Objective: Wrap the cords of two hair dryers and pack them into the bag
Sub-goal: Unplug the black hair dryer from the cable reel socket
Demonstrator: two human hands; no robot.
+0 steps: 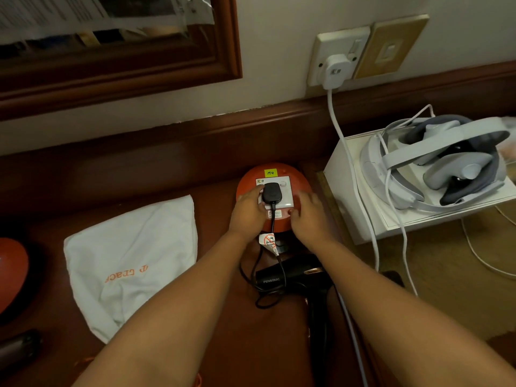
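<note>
At the far left edge of the dark wooden worktop [217,325] a red rounded object [11,272] is cut off by the frame, with a dark blurred item [19,349] just below it. Right of these lies a white cloth bag [131,263] with orange lettering, flat and crumpled, its mouth not clearly seen; whether it holds anything cannot be told. Bare wood runs between the bag and the wall rail behind it.

At centre a red domed socket unit [300,177] stands near the back rail, carrying a white socket plate [284,191] and a yellow label. A black plug [270,193] sits in the plate. The left hand [247,212] rests on the dome with its fingers curled around the plug's left side, gripping it. The right hand [310,213] presses on the plate and dome just right of the plug, fingers spread and fairly straight, holding nothing.

From the plug a black cord [259,275] drops past a white warning tag [269,243] and loops loosely on the worktop to a black Pensonic hair dryer [296,275], which lies between the forearms, its handle pointing toward the near edge.

To the right, past the worktop's edge, a white box [351,191] carries a grey-white headset [435,163]. A white cable [343,141] hangs from a white wall adapter [336,69] down beside the box.
</note>
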